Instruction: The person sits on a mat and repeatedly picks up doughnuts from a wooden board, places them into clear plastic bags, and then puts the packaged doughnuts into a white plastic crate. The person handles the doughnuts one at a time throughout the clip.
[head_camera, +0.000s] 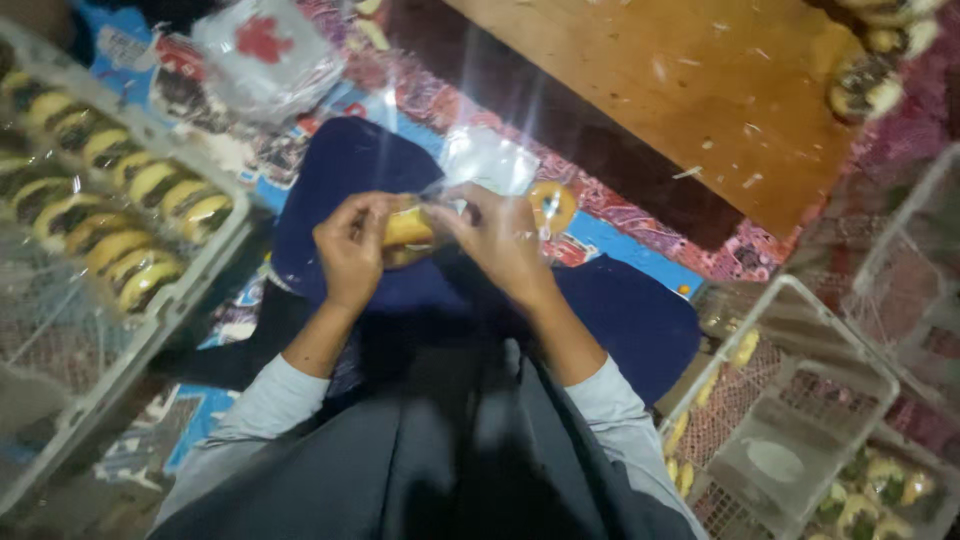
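A bun (408, 228), yellow and soft-looking, is held between the left hand (350, 250) and the right hand (500, 243) above a dark blue cloth (340, 165) spread over the lap. The left grip is closed around the near end of the bun, with the fingers curled over its top; the right grip is pinched shut on a clear plastic wrapper (440, 195) at the far end of the bun. The bun appears to be held at both ends so that the thin, glossy film can be drawn over it; whether the bun is fully inside the film cannot be told.

All other items are placed around the bun:
- Left of the bun, a white plastic crate (180, 285) with lattice walls is set, filled with rows of buns topped in yellow and dark brown.
- Beyond the bun, a stack of clear wrappers (490, 160) lies on the cloth, within reach of the right hand.
- Just right of the bun, a ring-shaped pastry (553, 207) rests on a patterned mat (640, 235).
- Far beyond and right of the bun, a flat wooden board (680, 90), crumb-strewn, is seen; it is judged to serve as a tabletop.
- Right and below the bun, further pale crates (830, 340) with a few buns are stacked.
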